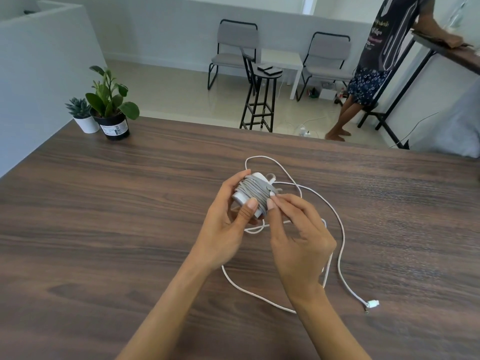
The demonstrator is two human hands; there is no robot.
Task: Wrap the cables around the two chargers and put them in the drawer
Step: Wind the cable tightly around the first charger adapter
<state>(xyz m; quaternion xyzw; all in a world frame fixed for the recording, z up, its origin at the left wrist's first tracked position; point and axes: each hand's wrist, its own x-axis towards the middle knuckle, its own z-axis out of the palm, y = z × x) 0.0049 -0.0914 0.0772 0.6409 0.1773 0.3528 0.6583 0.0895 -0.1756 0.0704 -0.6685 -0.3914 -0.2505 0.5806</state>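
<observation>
charger: one white block wound in grey cable, held above worktop centre | left hand grips it | right hand pinches the wrap | one loose white cable toward right edge

We've got the charger up above the middle of the table, left hand on its left, right hand just right. Under and right of them sprawls the loose cable, plug nearest us. Far left corner: two potted plants side by side. Behind the table, a stool.
</observation>
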